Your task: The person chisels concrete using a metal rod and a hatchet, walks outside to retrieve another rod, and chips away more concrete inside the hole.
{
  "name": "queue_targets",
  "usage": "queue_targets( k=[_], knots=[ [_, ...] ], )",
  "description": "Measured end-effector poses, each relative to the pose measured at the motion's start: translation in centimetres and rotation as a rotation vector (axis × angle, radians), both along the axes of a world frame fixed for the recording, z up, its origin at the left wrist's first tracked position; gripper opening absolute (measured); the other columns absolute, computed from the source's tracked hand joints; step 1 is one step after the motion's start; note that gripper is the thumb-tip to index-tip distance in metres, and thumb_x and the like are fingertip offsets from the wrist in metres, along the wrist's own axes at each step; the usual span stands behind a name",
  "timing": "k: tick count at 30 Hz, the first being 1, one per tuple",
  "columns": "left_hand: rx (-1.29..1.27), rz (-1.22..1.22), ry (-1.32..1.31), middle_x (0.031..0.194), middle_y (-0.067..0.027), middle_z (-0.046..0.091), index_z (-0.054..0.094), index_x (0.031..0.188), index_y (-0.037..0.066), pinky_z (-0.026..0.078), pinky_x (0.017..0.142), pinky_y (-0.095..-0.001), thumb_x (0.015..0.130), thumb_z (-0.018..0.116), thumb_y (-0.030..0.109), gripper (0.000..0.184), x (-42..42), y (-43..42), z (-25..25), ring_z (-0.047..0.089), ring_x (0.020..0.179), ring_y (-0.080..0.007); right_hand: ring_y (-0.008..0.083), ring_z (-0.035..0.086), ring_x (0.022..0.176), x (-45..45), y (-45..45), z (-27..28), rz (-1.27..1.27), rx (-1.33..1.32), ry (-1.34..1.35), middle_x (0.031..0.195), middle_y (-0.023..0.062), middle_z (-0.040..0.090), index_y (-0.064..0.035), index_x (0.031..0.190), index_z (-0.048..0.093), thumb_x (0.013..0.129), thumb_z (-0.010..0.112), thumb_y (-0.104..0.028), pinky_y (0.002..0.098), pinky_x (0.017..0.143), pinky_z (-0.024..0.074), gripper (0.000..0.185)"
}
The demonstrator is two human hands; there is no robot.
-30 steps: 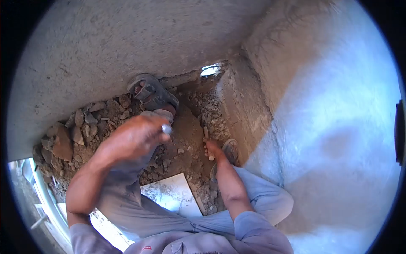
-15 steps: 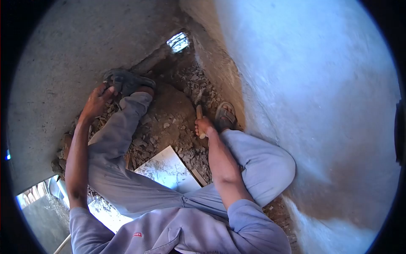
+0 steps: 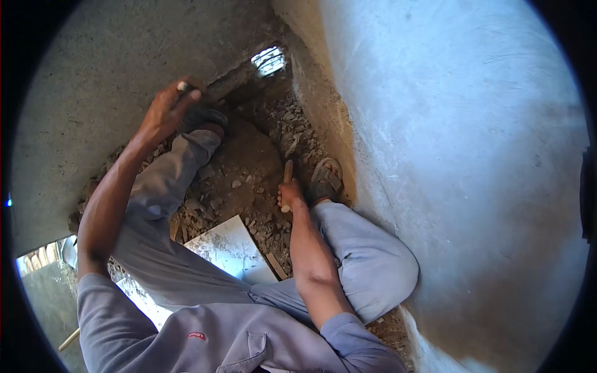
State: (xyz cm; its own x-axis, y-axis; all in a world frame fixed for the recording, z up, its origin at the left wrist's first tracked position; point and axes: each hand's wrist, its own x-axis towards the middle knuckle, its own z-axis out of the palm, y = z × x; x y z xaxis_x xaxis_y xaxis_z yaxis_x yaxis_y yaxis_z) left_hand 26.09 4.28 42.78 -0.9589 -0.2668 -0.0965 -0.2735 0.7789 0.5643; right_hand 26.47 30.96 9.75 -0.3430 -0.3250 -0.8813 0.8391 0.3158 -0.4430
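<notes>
My left hand (image 3: pixel 168 107) is raised by the grey wall, above my sandalled foot, with its fingers closed round a small thing with a pale end; what it is I cannot make out. Lower and to the right, my right hand (image 3: pixel 290 194) grips a wooden handle (image 3: pixel 288 169) close to the dug earth. The handle's far end points towards the rubble (image 3: pixel 292 127) in the corner, and no tool head can be clearly made out on it.
Two walls meet near a small bright opening (image 3: pixel 268 61). Beside my right hand is my other sandalled foot (image 3: pixel 326 178). A pale, dirt-marked board (image 3: pixel 231 248) lies between my legs, next to a wooden strip (image 3: pixel 276 265). Broken stones lie behind my left leg.
My left hand first went out to the foot by the wall, then rose up and right from it. My right hand has kept hold of the wooden handle. The view has shifted.
</notes>
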Motion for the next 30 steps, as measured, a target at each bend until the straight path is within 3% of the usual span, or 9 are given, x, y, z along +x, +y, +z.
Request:
queue_targets(
  k=[6,8,11,15,17,18,24,26,30],
  knots=[
    [0.284,0.171,0.239,0.107,-0.0068,0.06,0.056,0.103,0.006,0.044,0.087,-0.0326,0.095,0.048,0.028,0.025,0.8,-2.3,-0.2,0.058,0.097,-0.0198,0.0186,0.052,0.05,0.1,-0.5,-0.2,-0.006,0.003,0.02,0.068,0.0069,0.051,-0.0031,0.108,0.039,0.084,0.052,-0.007,0.0358,0.041,0.0449,0.028],
    [0.554,0.307,0.311,0.109,-0.01,0.059,0.054,0.107,0.006,0.045,0.087,-0.0331,0.096,0.046,0.032,0.03,1.1,-2.4,0.7,0.059,0.099,-0.0211,0.0188,0.052,0.05,-0.3,-0.9,-0.5,-0.014,0.011,0.01,0.068,0.007,0.052,-0.0023,0.104,0.042,0.084,0.052,-0.008,0.0359,0.041,0.0452,0.023],
    [0.562,0.413,0.381,0.11,-0.014,0.057,0.049,0.113,0.0,0.045,0.09,-0.0365,0.094,0.047,0.039,0.043,1.6,-3.3,1.8,0.057,0.103,-0.0254,0.0191,0.052,0.049,-0.7,-1.5,0.5,0.003,0.053,0.03,0.066,0.0072,0.052,-0.001,0.097,0.046,0.085,0.051,-0.008,0.0362,0.042,0.0456,0.015],
    [0.603,0.453,0.513,0.109,-0.0134,0.057,0.049,0.111,-0.001,0.046,0.089,-0.0364,0.093,0.048,0.041,0.045,2.8,-5.6,1.5,0.058,0.099,-0.0261,0.0193,0.052,0.048,-1.0,-2.4,5.4,0.117,0.119,0.153,0.063,0.0074,0.052,0.0002,0.094,0.05,0.086,0.05,-0.008,0.0371,0.042,0.0458,0.011],
    [0.615,0.484,0.573,0.099,-0.0095,0.06,0.052,0.105,0.001,0.048,0.076,-0.0316,0.094,0.048,0.038,0.039,3.3,-6.8,0.6,0.059,0.082,-0.0189,0.0195,0.052,0.048,-2.2,-2.9,7.1,0.222,0.092,0.194,0.064,0.008,0.052,0.0005,0.094,0.052,0.086,0.05,-0.008,0.0372,0.041,0.0455,0.012],
    [0.615,0.482,0.577,0.099,-0.0095,0.06,0.052,0.105,0.001,0.048,0.076,-0.0316,0.094,0.048,0.038,0.039,3.6,-7.2,0.3,0.059,0.082,-0.0189,0.0198,0.052,0.048,-2.8,-3.2,8.0,0.325,0.066,0.223,0.064,0.0087,0.052,0.0007,0.095,0.054,0.086,0.05,-0.009,0.0373,0.041,0.0453,0.014],
    [0.402,0.478,0.618,0.088,-0.0068,0.063,0.055,0.098,0.002,0.045,0.07,-0.0278,0.094,0.047,0.036,0.036,5.3,-7.5,0.9,0.056,0.076,-0.0135,0.0199,0.059,0.048,-6.5,-3.5,21.2,0.755,0.163,0.729,0.061,0.0117,0.059,0.0021,0.093,0.057,0.083,0.053,-0.011,0.0346,0.042,0.0486,0.017],
    [0.275,0.473,0.638,0.09,-0.0072,0.063,0.056,0.097,0.001,0.046,0.071,-0.0287,0.094,0.046,0.038,0.038,6.0,-7.9,1.0,0.056,0.075,-0.0135,0.0227,0.062,0.053,-8.1,-2.9,24.5,0.805,0.173,0.833,0.066,0.0147,0.063,0.006,0.091,0.061,0.077,0.051,-0.011,0.0363,0.048,0.0481,0.024],
    [0.253,0.431,0.704,0.091,-0.007,0.063,0.056,0.097,0.001,0.046,0.071,-0.0286,0.095,0.045,0.039,0.039,7.3,-8.2,1.2,0.056,0.075,-0.0132,0.0223,0.062,0.055,-7.6,0.2,35.2,0.8,0.177,1.033,0.072,0.0155,0.064,0.0048,0.106,0.055,0.078,0.055,-0.016,0.0361,0.051,0.0489,0.036]
  ],
)
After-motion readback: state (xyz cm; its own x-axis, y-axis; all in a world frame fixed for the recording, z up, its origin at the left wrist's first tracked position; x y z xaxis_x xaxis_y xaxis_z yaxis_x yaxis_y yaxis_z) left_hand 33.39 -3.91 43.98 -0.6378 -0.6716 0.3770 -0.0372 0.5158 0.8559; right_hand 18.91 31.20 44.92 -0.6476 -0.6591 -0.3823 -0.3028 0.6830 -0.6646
